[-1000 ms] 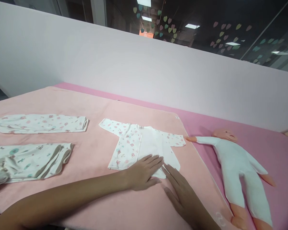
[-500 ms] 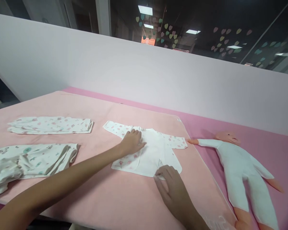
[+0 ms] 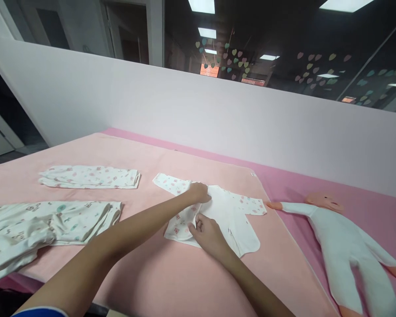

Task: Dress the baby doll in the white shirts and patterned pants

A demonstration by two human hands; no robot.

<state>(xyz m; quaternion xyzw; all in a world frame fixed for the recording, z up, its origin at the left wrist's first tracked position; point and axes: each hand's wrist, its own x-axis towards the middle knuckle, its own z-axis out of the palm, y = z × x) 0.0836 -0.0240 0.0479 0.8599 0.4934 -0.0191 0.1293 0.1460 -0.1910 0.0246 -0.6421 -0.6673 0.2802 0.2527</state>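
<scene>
A small white baby shirt (image 3: 222, 211) lies spread open on the pink mat, its sleeves out to both sides. The sleeves and the left front panel (image 3: 181, 222) carry a small coloured print. At the upper end of that panel, near the neckline, my left hand (image 3: 199, 193) is closed with fingers curled on the cloth's edge. Just below it, my right hand (image 3: 208, 231) pinches the same panel's edge, which stands slightly raised from the white inside. The right front panel lies folded outward.
Folded printed trousers (image 3: 89, 177) lie at left on the pink mat (image 3: 158, 281). Nearer me is a rumpled printed garment (image 3: 46, 224). A doll in white (image 3: 341, 237) lies at right on a darker pink surface. A white wall (image 3: 198, 114) stands behind.
My right hand has moved left from the shirt's lower hem to the printed panel's edge. My left hand has curled in near the neckline. The camera view has shifted slightly.
</scene>
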